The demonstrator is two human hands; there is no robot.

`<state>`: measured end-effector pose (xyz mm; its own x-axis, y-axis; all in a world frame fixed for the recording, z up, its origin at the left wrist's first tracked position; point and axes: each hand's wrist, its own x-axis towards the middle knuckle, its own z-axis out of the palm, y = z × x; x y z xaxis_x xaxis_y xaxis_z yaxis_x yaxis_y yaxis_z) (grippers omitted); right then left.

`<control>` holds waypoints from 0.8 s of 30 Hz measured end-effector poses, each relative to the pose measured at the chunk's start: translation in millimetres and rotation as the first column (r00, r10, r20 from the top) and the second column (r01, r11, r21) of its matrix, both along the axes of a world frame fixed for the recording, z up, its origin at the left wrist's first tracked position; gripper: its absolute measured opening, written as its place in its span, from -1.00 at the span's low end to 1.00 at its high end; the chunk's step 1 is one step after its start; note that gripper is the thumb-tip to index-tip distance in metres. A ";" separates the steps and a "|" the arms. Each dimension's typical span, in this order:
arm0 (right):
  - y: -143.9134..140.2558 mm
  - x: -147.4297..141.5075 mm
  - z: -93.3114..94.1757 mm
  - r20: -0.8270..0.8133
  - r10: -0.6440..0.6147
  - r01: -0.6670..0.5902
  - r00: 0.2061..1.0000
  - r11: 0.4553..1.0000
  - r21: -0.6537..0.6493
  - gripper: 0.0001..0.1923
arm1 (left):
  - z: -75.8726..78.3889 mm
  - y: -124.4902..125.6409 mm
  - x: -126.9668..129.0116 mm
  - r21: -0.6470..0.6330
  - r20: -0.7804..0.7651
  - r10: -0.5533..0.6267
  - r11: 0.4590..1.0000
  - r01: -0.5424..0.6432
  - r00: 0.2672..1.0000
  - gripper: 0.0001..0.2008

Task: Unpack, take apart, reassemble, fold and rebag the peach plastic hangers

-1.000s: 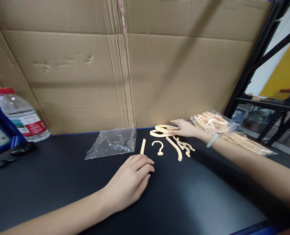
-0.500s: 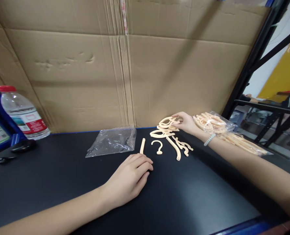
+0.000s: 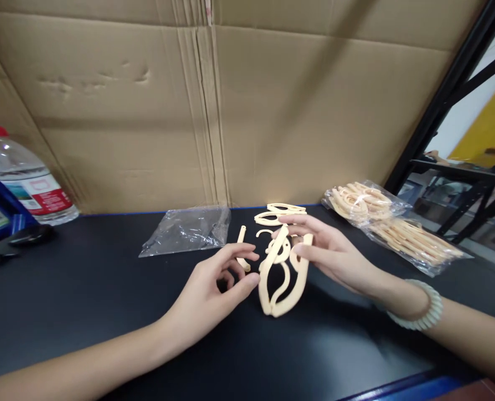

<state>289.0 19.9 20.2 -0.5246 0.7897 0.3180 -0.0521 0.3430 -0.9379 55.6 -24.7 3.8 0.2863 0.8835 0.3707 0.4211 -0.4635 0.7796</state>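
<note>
Right hand (image 3: 331, 253) pinches the cream plastic piece (image 3: 281, 278) upright above the tabletop (image 3: 105, 301); left hand (image 3: 214, 289), fingers half-curled and empty, nears it. I judge the light fingertip pinch could let it slip.

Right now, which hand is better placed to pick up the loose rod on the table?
Probably the left hand. It is open and empty, fingers just short of the rod. The right hand already holds a looped piece upright.
</note>
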 end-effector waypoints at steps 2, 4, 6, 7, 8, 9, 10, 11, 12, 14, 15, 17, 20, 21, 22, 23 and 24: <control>-9.2 -4.7 -5.9 0.003 0.081 -0.081 0.997 0.997 -0.003 -0.55 | -1.0 -0.8 3.5 -0.110 0.059 -0.023 0.993 0.029 0.998 -0.69; -12.8 -7.6 -10.7 -0.001 0.114 -0.114 0.993 0.993 -0.028 -0.55 | -2.5 -1.4 5.1 -0.199 0.091 -0.059 0.977 0.076 0.994 -0.75; -11.9 -8.9 -14.5 -0.012 0.095 -0.096 0.995 0.992 -0.082 -0.51 | -3.6 -1.6 5.2 -0.255 0.136 -0.081 0.960 0.114 0.987 -0.80; -10.2 -9.1 -15.8 -0.013 0.077 -0.078 0.997 0.990 -0.120 -0.50 | -3.9 -1.5 4.8 -0.269 0.162 -0.075 0.956 0.118 0.984 -0.82; -7.8 -8.9 -16.7 0.000 0.065 -0.064 0.998 0.984 -0.166 -0.51 | -3.9 -1.4 4.4 -0.272 0.186 -0.056 0.956 0.106 0.981 -0.82; -5.0 -8.3 -17.1 0.020 0.059 -0.054 0.998 0.976 -0.209 -0.55 | -3.7 -1.3 3.9 -0.266 0.207 -0.025 0.961 0.081 0.978 -0.82; -2.0 -7.5 -17.0 0.043 0.058 -0.045 0.997 0.969 -0.245 -0.60 | -3.4 -1.2 3.3 -0.250 0.222 0.006 0.967 0.051 0.975 -0.82; 0.7 -6.4 -16.6 0.066 0.057 -0.037 0.996 0.961 -0.273 -0.64 | -3.1 -1.1 2.7 -0.230 0.232 0.037 0.973 0.018 0.972 -0.82; 3.2 -5.3 -15.8 0.083 0.053 -0.026 0.995 0.956 -0.294 -0.67 | -2.9 -1.1 2.1 -0.205 0.238 0.066 0.979 -0.016 0.969 -0.82; 6.2 -3.2 -13.9 0.089 0.023 0.006 0.996 0.948 -0.317 -0.69 | -2.9 -1.2 0.8 -0.155 0.249 0.111 0.985 -0.074 0.962 -0.83; 6.8 -2.4 -12.8 0.086 0.004 0.025 0.996 0.945 -0.325 -0.70 | -3.1 -1.2 0.1 -0.137 0.256 0.131 0.986 -0.098 0.958 -0.84; 6.2 -1.7 -11.2 0.083 -0.028 0.054 0.996 0.939 -0.339 -0.70 | -3.9 -1.1 -1.5 -0.118 0.279 0.161 0.984 -0.133 0.947 -0.84; 3.9 -1.7 -9.5 0.084 -0.080 0.102 0.993 0.944 -0.313 -0.72 | -5.4 -0.3 -3.4 -0.100 0.309 0.193 0.980 -0.170 0.931 -0.85; 3.4 -1.7 -9.1 0.078 -0.104 0.122 0.992 0.952 -0.281 -0.73 | -5.9 0.0 -3.9 -0.100 0.314 0.207 0.978 -0.184 0.927 -0.86; 3.4 -1.5 -8.6 0.062 -0.134 0.145 0.989 0.959 -0.245 -0.75 | -6.4 0.2 -4.3 -0.106 0.320 0.219 0.975 -0.194 0.922 -0.86; 3.7 -1.2 -8.2 0.037 -0.167 0.171 0.985 0.961 -0.216 -0.77 | -6.9 0.3 -4.6 -0.121 0.327 0.228 0.973 -0.198 0.917 -0.86; 4.3 -0.7 -7.7 0.005 -0.200 0.197 0.980 0.960 -0.199 -0.78 | -7.5 0.3 -4.8 -0.142 0.338 0.231 0.971 -0.194 0.912 -0.85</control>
<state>288.3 24.2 12.5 -0.3477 0.9253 0.1514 -0.0161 0.1555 -0.9877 50.8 -24.4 -3.7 -0.0435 0.9478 0.3159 0.1929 -0.3023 0.9335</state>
